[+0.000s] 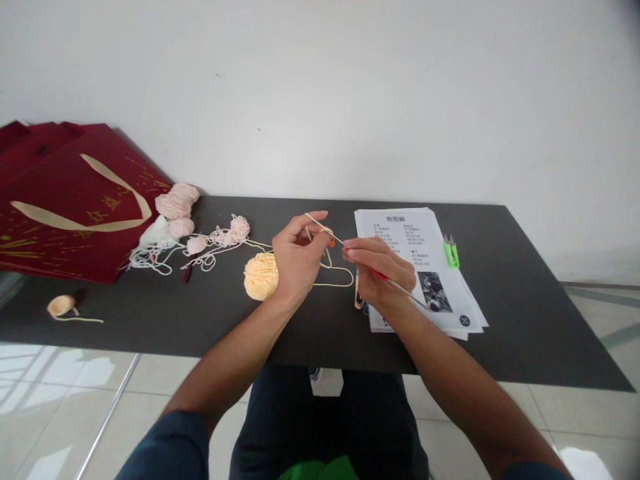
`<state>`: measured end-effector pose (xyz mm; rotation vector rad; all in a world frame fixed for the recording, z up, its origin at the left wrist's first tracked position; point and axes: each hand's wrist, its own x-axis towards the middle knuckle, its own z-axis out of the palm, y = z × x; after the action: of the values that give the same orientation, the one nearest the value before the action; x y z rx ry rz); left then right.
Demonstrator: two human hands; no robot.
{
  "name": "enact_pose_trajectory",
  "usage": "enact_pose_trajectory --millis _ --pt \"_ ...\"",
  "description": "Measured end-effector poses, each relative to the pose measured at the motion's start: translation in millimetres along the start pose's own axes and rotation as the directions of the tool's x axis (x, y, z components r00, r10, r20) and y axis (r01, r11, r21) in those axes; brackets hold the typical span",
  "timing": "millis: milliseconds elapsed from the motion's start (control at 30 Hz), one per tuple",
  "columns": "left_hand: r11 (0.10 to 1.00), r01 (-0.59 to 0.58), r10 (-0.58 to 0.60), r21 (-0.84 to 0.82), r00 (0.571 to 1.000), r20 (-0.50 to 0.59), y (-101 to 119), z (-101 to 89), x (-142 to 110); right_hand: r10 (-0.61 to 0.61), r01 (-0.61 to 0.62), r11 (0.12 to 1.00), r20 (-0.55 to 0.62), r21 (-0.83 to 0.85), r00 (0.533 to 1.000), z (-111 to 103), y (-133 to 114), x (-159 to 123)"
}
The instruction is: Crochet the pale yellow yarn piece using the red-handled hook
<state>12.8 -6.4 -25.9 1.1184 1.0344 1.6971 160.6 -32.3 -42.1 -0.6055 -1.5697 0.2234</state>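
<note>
My left hand [300,253] is closed on a strand of pale yellow yarn [320,222], which loops over its raised index finger. A small orange item [332,241] shows by the thumb tip. In my right hand [381,267] is a crochet hook [400,288] with a red grip, held like a pencil. Its thin tip points left and meets the yarn at my left fingertips; exactly how the loop sits on it is too small to tell. Beside my left wrist lies the yellow yarn ball [260,276], and a slack strand curves over the table between the hands.
Printed sheets [415,233] lie under and beyond my right hand, with green thread snips [451,252] on their right edge. Pink yarn [177,201] and white yarn [156,237] lie tangled at left by a dark red gift bag [75,200]. A small cream crocheted piece [61,305] sits front left.
</note>
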Motion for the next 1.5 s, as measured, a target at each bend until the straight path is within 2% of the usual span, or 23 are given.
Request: enact_pose_trajectory --millis 100,200,300,367,433,500,567,633,700,833,967,1033,1100,1233,1333,1400,1500 --pt "0.999 -0.015 0.015 0.041 1.000 -0.007 0.3 0.1 -0.6 0.010 -0.010 1.000 -0.008 0.002 1.000 1.9 -2.7 -0.8" --pt "0.992 -0.070 0.072 0.107 0.997 -0.014 2.7 0.6 -2.0 0.191 -0.179 0.976 -0.093 0.127 0.977 8.8 -8.1 0.3" --pt "0.980 -0.123 0.128 0.159 0.991 -0.023 4.9 1.0 -2.6 0.449 -0.370 0.863 -0.185 0.345 0.874 17.4 -11.4 1.7" --pt "0.979 -0.120 0.126 0.163 0.992 -0.030 5.1 1.1 -2.1 0.521 -0.414 0.811 -0.189 0.414 0.832 20.2 -11.4 1.0" --pt "0.987 -0.083 0.089 0.135 0.995 -0.039 4.4 1.3 -1.2 0.492 -0.409 0.834 -0.164 0.370 0.855 19.1 -10.6 -1.0" --pt "0.997 -0.022 0.026 0.077 0.998 -0.049 3.8 1.8 -0.4 0.377 -0.343 0.910 -0.117 0.233 0.919 15.1 -10.0 -3.7" --pt "0.999 0.042 -0.040 0.020 0.997 -0.059 4.3 2.8 -0.2 0.226 -0.221 0.972 -0.063 0.083 0.972 10.6 -9.7 -6.0" --pt "0.996 0.089 -0.089 -0.004 0.994 -0.066 6.0 4.1 -0.4 0.124 -0.124 0.992 -0.024 -0.016 0.992 7.7 -9.2 -7.5" --pt "0.993 0.119 -0.119 -0.010 0.990 -0.069 8.2 5.5 -0.6 0.088 -0.088 0.994 -0.009 -0.060 0.996 7.0 -8.1 -8.3" --pt "0.971 0.203 -0.209 -0.126 0.977 -0.039 12.6 6.0 1.4 0.102 -0.102 0.992 -0.008 -0.078 0.995 9.4 -3.5 -9.5" --pt "0.878 0.382 -0.366 -0.288 0.924 0.110 16.4 3.0 7.1 0.116 -0.117 0.992 -0.041 -0.036 0.992 12.0 0.0 -10.1" --pt "0.826 0.450 -0.415 -0.340 0.893 0.173 18.0 1.4 10.0 0.156 -0.155 0.988 -0.061 0.016 0.986 12.8 -0.7 -9.3" --pt "0.792 0.481 -0.433 -0.375 0.877 0.210 18.9 0.3 12.1 0.249 -0.243 0.966 -0.057 0.088 0.967 13.1 -2.3 -7.5" --pt "0.792 0.490 -0.419 -0.364 0.870 0.258 19.0 -0.4 13.0 0.461 -0.427 0.864 -0.077 0.268 0.884 12.4 -2.7 -0.8" --pt "0.843 0.456 -0.385 -0.286 0.882 0.271 18.4 -0.3 11.3 0.530 -0.466 0.806 -0.093 0.365 0.843 9.3 0.2 5.6" --pt "0.887 0.409 -0.353 -0.213 0.900 0.257 17.6 -0.2 9.9 0.520 -0.455 0.803 -0.077 0.385 0.851 5.8 1.2 9.8" --pt "0.939 0.329 -0.303 -0.099 0.929 0.215 15.2 -0.3 8.8 0.440 -0.398 0.865 -0.083 0.305 0.894 0.2 -0.3 14.3"
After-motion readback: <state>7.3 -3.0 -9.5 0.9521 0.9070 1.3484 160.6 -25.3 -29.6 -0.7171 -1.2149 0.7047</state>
